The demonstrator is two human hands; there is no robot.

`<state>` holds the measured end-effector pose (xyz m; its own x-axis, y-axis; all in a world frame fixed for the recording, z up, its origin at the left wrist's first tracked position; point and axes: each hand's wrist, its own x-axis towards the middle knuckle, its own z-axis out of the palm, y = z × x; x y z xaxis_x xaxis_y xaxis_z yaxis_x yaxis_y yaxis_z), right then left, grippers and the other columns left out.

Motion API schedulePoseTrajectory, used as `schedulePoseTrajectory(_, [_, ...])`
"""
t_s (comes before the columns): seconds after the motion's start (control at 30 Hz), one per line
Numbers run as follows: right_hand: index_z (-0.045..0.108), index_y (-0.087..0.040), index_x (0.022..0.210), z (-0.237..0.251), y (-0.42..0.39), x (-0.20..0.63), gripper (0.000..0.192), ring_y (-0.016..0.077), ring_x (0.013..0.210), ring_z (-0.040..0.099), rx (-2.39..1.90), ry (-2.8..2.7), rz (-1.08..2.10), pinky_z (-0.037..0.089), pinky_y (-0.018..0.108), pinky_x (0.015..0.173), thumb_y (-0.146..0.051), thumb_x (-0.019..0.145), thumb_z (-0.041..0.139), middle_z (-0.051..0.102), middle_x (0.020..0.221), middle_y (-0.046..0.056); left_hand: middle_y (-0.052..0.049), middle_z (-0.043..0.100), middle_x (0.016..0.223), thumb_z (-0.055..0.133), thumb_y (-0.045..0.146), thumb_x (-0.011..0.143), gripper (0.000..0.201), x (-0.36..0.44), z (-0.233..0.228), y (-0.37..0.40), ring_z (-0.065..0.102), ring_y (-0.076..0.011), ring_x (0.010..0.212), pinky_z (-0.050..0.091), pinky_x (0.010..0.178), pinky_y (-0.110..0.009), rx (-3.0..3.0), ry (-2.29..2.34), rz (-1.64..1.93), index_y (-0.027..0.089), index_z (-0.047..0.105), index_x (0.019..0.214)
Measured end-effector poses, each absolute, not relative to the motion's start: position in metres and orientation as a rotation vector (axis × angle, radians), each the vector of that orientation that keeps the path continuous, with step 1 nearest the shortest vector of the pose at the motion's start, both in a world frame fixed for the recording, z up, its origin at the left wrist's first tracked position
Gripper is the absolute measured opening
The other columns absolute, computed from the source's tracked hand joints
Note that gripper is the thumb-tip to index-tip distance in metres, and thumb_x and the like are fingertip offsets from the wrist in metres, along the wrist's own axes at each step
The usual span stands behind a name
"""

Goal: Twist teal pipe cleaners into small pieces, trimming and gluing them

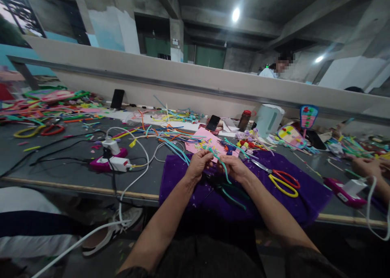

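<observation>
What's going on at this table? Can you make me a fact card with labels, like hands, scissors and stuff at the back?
Hands: left hand and right hand hold a teal craft stem between them
Under the hands: purple cloth, hanging over the table edge
Scissors: red-and-yellow-handled scissors, lying on the cloth, on the right-hand side
Just beyond the hands: pink sheet with little colourful bits on it
At the back: red-capped bottle beside a pale kettle

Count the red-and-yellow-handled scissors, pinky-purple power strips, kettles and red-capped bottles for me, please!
Right scissors, left scissors: 2
Right power strip, left power strip: 2
Kettle: 1
Red-capped bottle: 1
Total: 6
</observation>
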<state>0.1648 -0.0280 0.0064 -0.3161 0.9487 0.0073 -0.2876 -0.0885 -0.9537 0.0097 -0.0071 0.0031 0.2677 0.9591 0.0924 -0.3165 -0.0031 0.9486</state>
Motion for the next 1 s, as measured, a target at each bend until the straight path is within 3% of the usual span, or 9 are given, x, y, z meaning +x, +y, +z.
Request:
schedulePoseTrajectory(0.13, [0.053,-0.015,0.057,0.012,-0.025,0.175,0.017,0.0102,0.05,0.047,-0.847,-1.239,1.575,0.037,0.024,0.052,-0.028,0.064,0.062,0.051,0.054,0.0,-0.004,0.061,0.081,0.063,0.036,0.066,0.029,0.008,0.005,-0.006,0.057,-0.0111,0.063,0.036,0.044,-0.017,1.149,0.808,1.28,0.016,0.059,0.087])
schedulePoseTrajectory(0.23, [0.049,-0.016,0.051,0.014,-0.019,0.188,0.02,0.0092,0.045,0.043,-0.91,-1.305,1.503,0.034,0.024,0.048,-0.027,0.064,0.058,0.047,0.047,-0.002,-0.007,0.058,0.107,0.063,0.03,0.067,0.035,0.009,0.006,-0.009,0.054,-0.0197,0.096,0.045,0.065,-0.026,1.481,0.898,1.49,0.023,0.06,0.101])
schedulePoseTrajectory(0.37, [0.052,-0.015,0.049,0.013,-0.014,0.197,0.017,0.0089,0.043,0.042,-0.991,-1.37,1.447,0.032,0.023,0.046,-0.024,0.062,0.057,0.05,0.045,-0.001,-0.003,0.06,0.107,0.061,0.022,0.069,0.025,0.014,0.005,-0.018,0.043,-0.0225,0.112,0.031,0.095,-0.04,2.12,0.93,1.51,0.029,0.066,0.093])
schedulePoseTrajectory(0.57, [0.055,-0.014,0.05,0.012,-0.017,0.187,0.014,0.0059,0.039,0.034,-1.052,-1.47,1.411,0.023,0.021,0.041,-0.022,0.061,0.059,0.048,0.043,-0.003,-0.006,0.064,0.085,0.062,0.025,0.07,0.014,0.017,0.003,-0.025,0.052,-0.0221,0.093,0.034,0.088,-0.036,2.162,0.936,1.41,0.028,0.07,0.081])
schedulePoseTrajectory(0.77, [0.063,-0.015,0.059,0.012,-0.017,0.189,0.023,0.0104,0.051,0.048,-1.077,-1.481,1.204,0.034,0.023,0.05,-0.034,0.07,0.054,0.058,0.055,0.001,-0.002,0.063,0.068,0.061,0.029,0.068,0.011,0.015,-0.002,-0.018,0.054,-0.0148,0.065,0.038,0.064,-0.025,1.817,0.923,1.233,0.02,0.067,0.068])
schedulePoseTrajectory(0.9, [0.068,-0.018,0.081,0.014,-0.021,0.194,0.02,0.0134,0.066,0.054,-1.059,-1.556,1.011,0.038,0.025,0.059,-0.031,0.068,0.058,0.064,0.076,0.002,-0.001,0.058,0.056,0.063,0.03,0.064,0.016,0.012,0.0,-0.013,0.046,-0.0093,0.048,0.031,0.048,-0.021,1.479,0.842,0.999,0.014,0.063,0.064])
schedulePoseTrajectory(1.0, [0.067,-0.019,0.084,0.013,-0.027,0.193,0.02,0.0131,0.064,0.052,-1.041,-1.765,0.846,0.038,0.025,0.058,-0.028,0.067,0.061,0.062,0.075,0.001,-0.001,0.058,0.054,0.063,0.031,0.063,0.018,0.011,0.002,-0.014,0.044,-0.0077,0.045,0.027,0.045,-0.02,1.412,0.821,0.927,0.012,0.063,0.065])
